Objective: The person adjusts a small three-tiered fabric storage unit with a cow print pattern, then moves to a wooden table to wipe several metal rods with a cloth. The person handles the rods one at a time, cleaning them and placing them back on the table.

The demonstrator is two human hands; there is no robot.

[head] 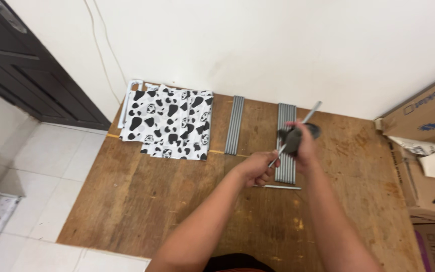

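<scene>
My left hand [259, 168] grips the lower end of a thin grey metal rod [309, 113] that slants up to the right. My right hand [303, 146] holds a dark grey plastic connector [294, 138] on the middle of that rod. Both hands hover over a bundle of grey rods [286, 118] lying on the wooden board [152, 201]. A single loose rod [278, 187] lies flat just below my left hand. A second, narrower bundle of grey rods [234, 125] lies to the left.
A folded black-and-white cow-print fabric [169, 123] lies at the board's far left, with white tubing [129, 95] beside it. Cardboard boxes [424, 146] stand at the right. White floor tiles [41, 166], a dark door [26, 70] and a white wall [258, 45] border the board.
</scene>
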